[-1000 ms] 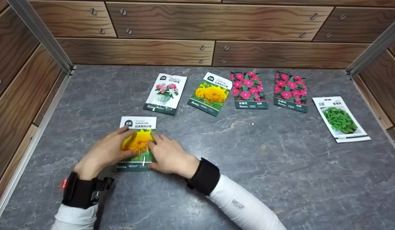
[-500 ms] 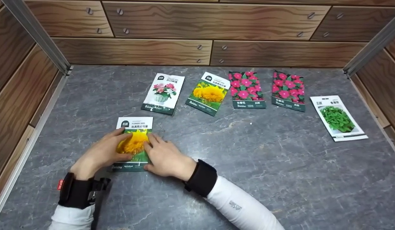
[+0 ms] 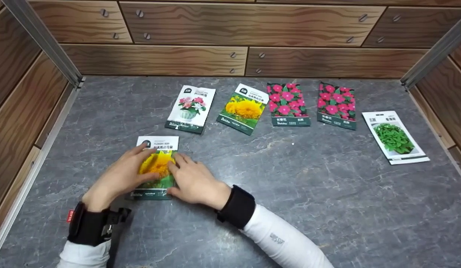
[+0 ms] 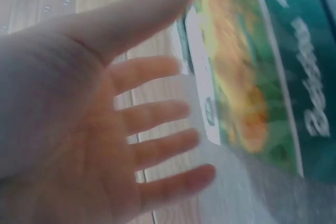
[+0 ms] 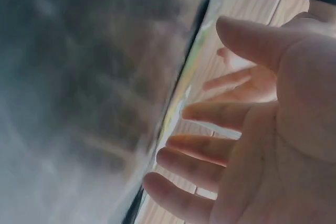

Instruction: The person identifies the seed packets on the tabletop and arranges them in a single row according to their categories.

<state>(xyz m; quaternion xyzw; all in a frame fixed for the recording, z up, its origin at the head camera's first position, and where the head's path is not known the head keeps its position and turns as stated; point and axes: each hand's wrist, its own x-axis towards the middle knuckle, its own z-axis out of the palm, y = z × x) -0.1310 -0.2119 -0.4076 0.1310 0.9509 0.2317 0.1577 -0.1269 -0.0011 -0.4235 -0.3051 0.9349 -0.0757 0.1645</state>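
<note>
A seed packet with a yellow sunflower picture (image 3: pixel 159 182) lies flat on the grey table at the left front, white strip away from me. Over its left part is my left hand (image 3: pixel 120 175), fingers spread and fairly straight; in the left wrist view, the palm and straight fingers (image 4: pixel 163 148) appear beside the packet (image 4: pixel 239 77). My right hand (image 3: pixel 197 182) rests along the packet's right edge, fingertips right at it. Loosely extended right fingers (image 5: pixel 191 166) show in the right wrist view, next to the packet's thin edge (image 5: pixel 181 87). Neither hand curls round anything.
Along the back lie a white packet with potted flowers (image 3: pixel 191 109), another sunflower packet (image 3: pixel 243 109) and two pink-flower packets (image 3: pixel 288 104). A green-leaf packet (image 3: pixel 394 137) lies tilted at the right. Wood-patterned walls (image 3: pixel 189 59) enclose the table (image 3: pixel 290 178).
The head view has shifted slightly. My left hand has moved a little up and right over the sunflower packet. My right hand and the packet stay nearly in place.
</note>
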